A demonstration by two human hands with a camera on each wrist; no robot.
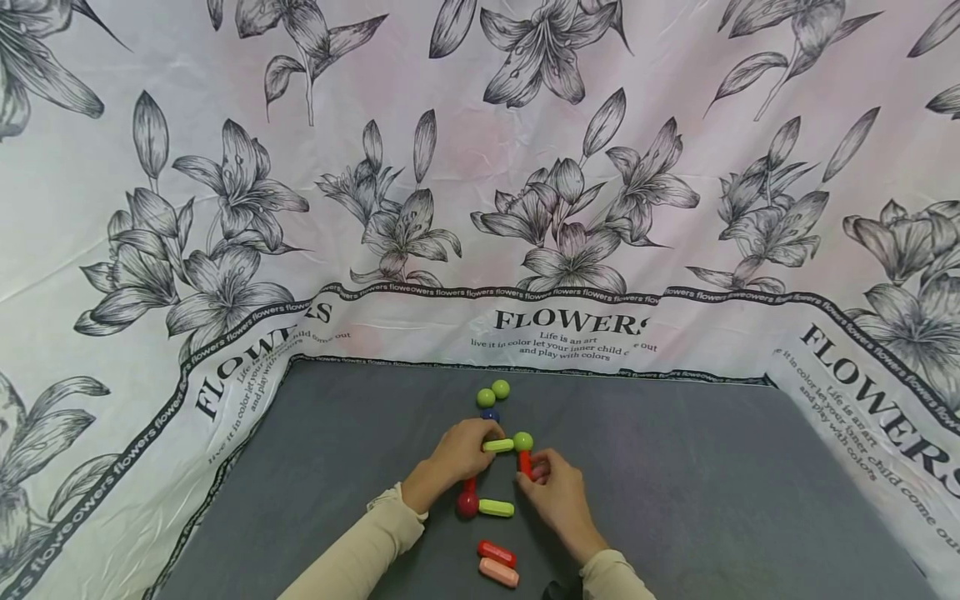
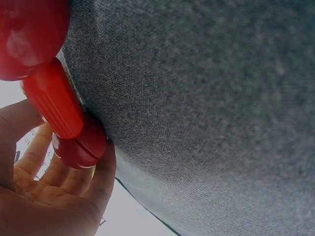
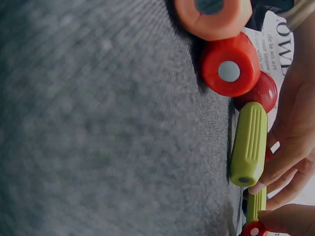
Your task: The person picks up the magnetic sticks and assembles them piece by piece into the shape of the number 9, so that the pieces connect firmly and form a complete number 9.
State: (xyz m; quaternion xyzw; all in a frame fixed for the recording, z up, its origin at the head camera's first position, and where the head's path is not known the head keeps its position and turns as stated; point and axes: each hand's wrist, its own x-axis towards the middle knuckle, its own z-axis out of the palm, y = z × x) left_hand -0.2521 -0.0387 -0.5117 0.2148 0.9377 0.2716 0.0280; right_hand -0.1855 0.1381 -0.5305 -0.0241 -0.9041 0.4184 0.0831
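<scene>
the left hand (image 1: 456, 457) had its fingers curled round a dark red ball (image 2: 81, 142) at the far end of one red rod (image 2: 54, 98). the right hand (image 1: 558, 493) pinched a second red rod (image 1: 525, 464) – its far end meeting a green ball (image 1: 522, 442), which also touched a yellow-green rod (image 1: 498, 446) – above the grey table (image 1: 712, 483).

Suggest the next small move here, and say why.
Probably the right hand should ease the free end of the red plastic stick it holds toward the bare end of the lower yellow-green plastic stick. The red stick meets a glossy green ball at its far end, and the yellow-green stick meets a glossy red ball at its left, leaving that corner open.
</scene>
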